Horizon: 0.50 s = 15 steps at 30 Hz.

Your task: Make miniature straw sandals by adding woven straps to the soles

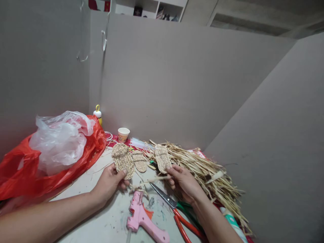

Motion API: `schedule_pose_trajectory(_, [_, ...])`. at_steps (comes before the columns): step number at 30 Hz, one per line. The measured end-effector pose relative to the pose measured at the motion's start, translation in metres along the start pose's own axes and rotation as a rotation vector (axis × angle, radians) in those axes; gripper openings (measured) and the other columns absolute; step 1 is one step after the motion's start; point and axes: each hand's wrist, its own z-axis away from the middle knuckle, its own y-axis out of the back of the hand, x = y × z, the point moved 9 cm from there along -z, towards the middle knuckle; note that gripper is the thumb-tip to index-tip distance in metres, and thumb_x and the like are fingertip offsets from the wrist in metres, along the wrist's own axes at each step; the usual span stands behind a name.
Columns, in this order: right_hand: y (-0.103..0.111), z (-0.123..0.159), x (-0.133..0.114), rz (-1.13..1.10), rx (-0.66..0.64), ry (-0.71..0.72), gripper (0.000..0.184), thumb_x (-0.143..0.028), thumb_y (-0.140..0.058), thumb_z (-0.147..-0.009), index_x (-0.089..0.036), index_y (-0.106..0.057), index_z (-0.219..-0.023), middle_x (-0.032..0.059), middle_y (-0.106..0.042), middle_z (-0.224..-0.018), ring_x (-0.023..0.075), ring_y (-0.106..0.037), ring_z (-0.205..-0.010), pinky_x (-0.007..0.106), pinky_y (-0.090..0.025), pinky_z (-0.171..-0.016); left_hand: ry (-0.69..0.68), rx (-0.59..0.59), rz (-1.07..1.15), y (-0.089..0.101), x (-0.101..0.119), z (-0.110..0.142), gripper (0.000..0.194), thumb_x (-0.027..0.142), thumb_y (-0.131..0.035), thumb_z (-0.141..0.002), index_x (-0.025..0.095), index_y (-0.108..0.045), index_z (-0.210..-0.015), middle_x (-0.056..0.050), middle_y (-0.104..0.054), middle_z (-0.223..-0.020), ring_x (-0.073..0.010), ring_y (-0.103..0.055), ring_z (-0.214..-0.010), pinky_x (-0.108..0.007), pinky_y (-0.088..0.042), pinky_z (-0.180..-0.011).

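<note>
My left hand (110,182) grips the lower end of a small woven straw sandal (123,160), holding it upright above the table. My right hand (184,181) pinches a second small straw sandal (162,158) by its lower end, with a thin straw strand sticking out to the left. A third woven sandal (139,161) lies on the table between them. Below the hands lie a pink glue gun (143,217) and scissors (177,211) with red and green handles.
A pile of dried straw strips (210,172) spreads to the right of the hands. A red plastic bag (50,168) with a clear bag on it fills the left. A paper cup (123,134) and a yellow bottle (98,114) stand at the back. Grey partition walls surround the table.
</note>
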Motion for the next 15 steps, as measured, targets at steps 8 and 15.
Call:
schedule_pose_trajectory(8, [0.041, 0.010, -0.042, 0.319, 0.282, 0.223, 0.032, -0.039, -0.069, -0.065, -0.018, -0.066, -0.088, -0.0057, -0.052, -0.042, 0.0137, -0.044, -0.036, 0.026, -0.031, -0.042, -0.017, -0.051, 0.014, -0.004, 0.000, -0.001, 0.031, 0.039, -0.070, -0.071, 0.015, -0.053, -0.081, -0.001, -0.063, -0.057, -0.0096, -0.054, -0.045, -0.019, -0.041, -0.045])
schedule_pose_trajectory(15, [-0.061, 0.057, -0.033, 0.161, -0.177, 0.106, 0.038, -0.046, -0.071, -0.068, -0.015, -0.070, -0.090, -0.0001, -0.061, -0.059, 0.0109, -0.049, -0.048, 0.023, -0.038, -0.045, 0.028, -0.188, 0.056, -0.021, 0.003, 0.012, 0.027, 0.034, -0.071, -0.070, 0.012, -0.060, -0.080, 0.000, -0.061, -0.060, -0.0086, -0.054, -0.050, -0.019, -0.042, -0.048])
